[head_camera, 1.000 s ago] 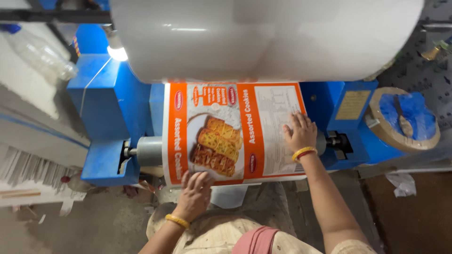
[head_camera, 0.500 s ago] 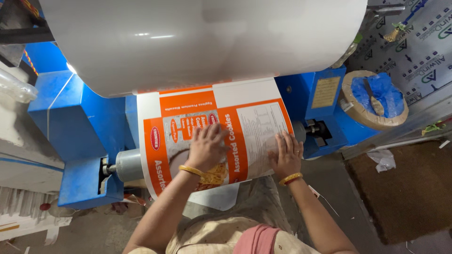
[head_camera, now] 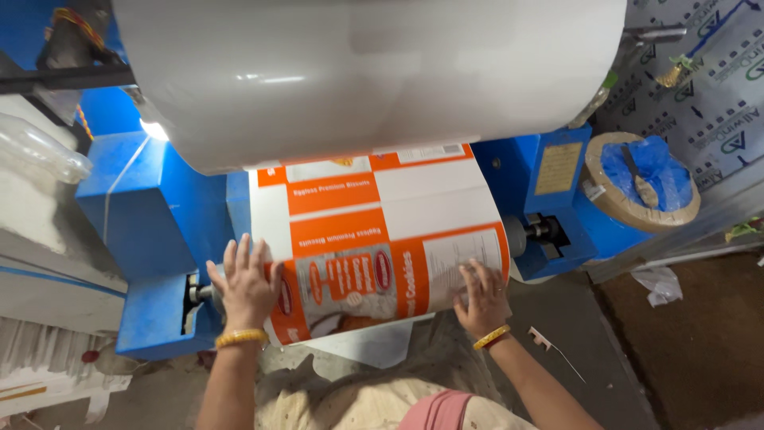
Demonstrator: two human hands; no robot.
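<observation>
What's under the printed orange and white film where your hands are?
A roller carries the printed film; only its grey shaft end shows. The left hand and right hand press on the film. The roller's surface is covered.

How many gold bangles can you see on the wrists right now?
2. One gold bangle sits on the wrist of the left hand at the printed film roll's left end; the other bangle is on the right hand's wrist at its right end. None seems hidden.

There are two hands, the left hand and the right hand, two yellow bangles, one big white roll, one orange and white printed sheet, and one blue machine.
</observation>
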